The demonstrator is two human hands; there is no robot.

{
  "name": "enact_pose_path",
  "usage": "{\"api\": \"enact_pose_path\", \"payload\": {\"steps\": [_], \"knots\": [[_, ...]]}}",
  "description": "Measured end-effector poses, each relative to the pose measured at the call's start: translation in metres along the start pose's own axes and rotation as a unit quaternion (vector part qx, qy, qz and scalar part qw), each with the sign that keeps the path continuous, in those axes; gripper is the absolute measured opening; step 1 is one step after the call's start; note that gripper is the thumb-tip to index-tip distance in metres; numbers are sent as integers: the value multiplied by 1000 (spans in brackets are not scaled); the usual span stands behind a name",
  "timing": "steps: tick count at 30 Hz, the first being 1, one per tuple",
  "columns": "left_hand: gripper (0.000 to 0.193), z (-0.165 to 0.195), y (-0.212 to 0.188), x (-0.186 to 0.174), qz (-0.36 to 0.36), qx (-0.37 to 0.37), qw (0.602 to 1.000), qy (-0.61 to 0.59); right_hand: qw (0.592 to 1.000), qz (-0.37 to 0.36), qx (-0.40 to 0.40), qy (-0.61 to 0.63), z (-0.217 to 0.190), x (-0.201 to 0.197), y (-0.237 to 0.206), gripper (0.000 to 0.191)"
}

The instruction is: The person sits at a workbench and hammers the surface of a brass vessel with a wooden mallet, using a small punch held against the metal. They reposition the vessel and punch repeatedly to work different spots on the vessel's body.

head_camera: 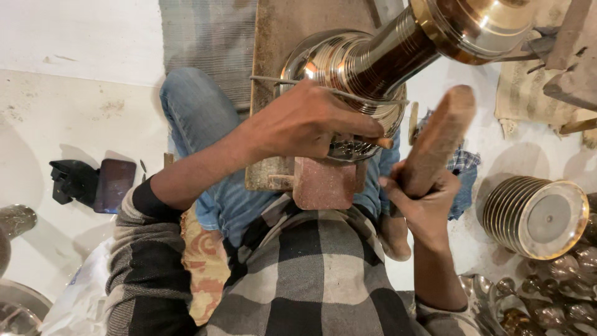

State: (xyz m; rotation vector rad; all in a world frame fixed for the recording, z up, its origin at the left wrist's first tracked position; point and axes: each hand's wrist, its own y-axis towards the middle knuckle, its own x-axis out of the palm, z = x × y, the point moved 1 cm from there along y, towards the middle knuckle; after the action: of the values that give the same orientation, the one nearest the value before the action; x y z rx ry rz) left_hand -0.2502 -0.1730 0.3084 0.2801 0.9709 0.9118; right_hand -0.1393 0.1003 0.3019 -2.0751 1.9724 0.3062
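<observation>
A worker is sitting on a pale floor (74,118), shaping a brass pot (348,68) braced over a wooden block (280,37); all places here given rel. to that pot.

Far left of pot, at the frame edge, a metal vessel (15,221) is showing in part. Nearer, still well left and lower, a phone (115,185) is lying beside a black stand (71,180). Left of pot, a denim-clad knee (199,118) is pointing up-frame.

Just below-left of pot, the left hand (305,121) is resting on its lower rim, fingers curled tight around a small punch (380,142), tip pressed to the pot's underside. A thin wire (280,81) is running across the pot above the knuckles. Directly under pot, a reddish block (328,182) is sitting against the checked shirt (311,267).

Below-right of pot, the right hand (426,202) is gripping a wooden mallet (438,140), fingers wrapped fully round the handle, head raised and tilted twd. the pot, blurred. Upper right, the pot's ribbed neck is joining a second polished brass piece (479,25).

Right of pot and lower, a ribbed brass vessel (535,214) is lying on its side, base facing cam. Under it, bottom-right corner, small metal pieces (547,305) are lying in a heap.
</observation>
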Motion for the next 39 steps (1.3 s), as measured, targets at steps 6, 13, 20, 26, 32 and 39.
{"api": "enact_pose_path", "payload": {"steps": [6, 13, 20, 26, 32, 39], "knots": [[55, 3, 8, 4, -124, -56, 991, -18, 988, 79, -67, 110, -13, -17, -4, 20], [44, -4, 22, 1, -166, 14, 986, 0, 980, 105, -143, -87, 10, -16, -10, 21], [36, -1, 36, -10, -232, 79, 969, -15, 960, 156, -147, -181, 50, -1, -31, 21], [30, 2, 45, -19, -243, 120, 963, -8, 948, 200, -136, -208, 68, 12, -41, 17], [38, 4, 49, -21, -240, 169, 955, -39, 889, 239, -188, -343, 61, 27, -47, 24], [18, 1, 51, -18, -323, 164, 932, -3, 879, 253, -191, -356, 53, 33, -46, 21]]}}
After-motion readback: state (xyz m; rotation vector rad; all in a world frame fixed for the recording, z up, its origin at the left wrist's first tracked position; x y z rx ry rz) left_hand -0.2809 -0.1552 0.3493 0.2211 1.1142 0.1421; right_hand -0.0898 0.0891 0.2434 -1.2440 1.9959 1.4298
